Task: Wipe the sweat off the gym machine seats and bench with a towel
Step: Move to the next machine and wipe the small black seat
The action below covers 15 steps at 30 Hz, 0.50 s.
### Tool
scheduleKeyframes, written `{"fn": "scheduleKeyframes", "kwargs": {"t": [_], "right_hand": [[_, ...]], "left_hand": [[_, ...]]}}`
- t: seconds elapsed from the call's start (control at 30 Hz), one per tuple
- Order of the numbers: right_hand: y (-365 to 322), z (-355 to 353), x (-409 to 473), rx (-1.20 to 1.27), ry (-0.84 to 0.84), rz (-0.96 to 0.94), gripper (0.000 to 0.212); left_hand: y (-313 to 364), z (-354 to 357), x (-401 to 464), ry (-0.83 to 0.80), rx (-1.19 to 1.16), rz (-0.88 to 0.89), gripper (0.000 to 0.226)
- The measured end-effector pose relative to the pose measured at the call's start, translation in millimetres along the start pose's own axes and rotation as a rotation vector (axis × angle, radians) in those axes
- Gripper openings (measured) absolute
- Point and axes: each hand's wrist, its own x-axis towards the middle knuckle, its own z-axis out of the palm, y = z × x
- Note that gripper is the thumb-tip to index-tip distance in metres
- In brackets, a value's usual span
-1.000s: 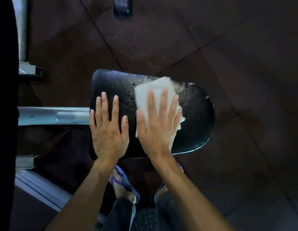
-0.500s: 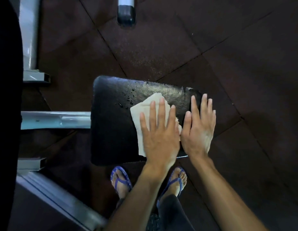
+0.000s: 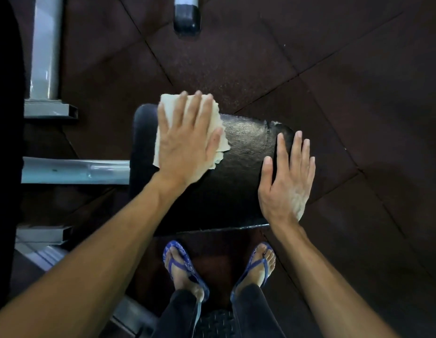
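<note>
Both your hands lie flat, fingers straight: your left hand [image 3: 187, 140] presses the cream cloth towel [image 3: 218, 132] at the far left corner of the black padded seat [image 3: 243, 167]; your right hand [image 3: 286, 181] rests on its right edge.

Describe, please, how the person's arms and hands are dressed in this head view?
Both forearms are bare to the frame's edge, with no sleeves showing. The left hand and right hand wear no gloves, and no rings, watch or wristbands are visible.
</note>
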Motion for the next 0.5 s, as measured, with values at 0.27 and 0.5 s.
{"fn": "scheduleKeyframes", "kwargs": {"t": [0.27,0.5], "right_hand": [[-1.6,-3.3,-0.7,-0.002,-0.011,-0.001,0.051],[-2.4,-1.0,0.4,-0.016,0.015,-0.001,0.050]], "left_hand": [[-60.2,7.1,-114.1,0.029,0.060,0.229,0.055],[-3.4,5.0,-14.0,0.092,0.007,-0.038,0.053]]}}
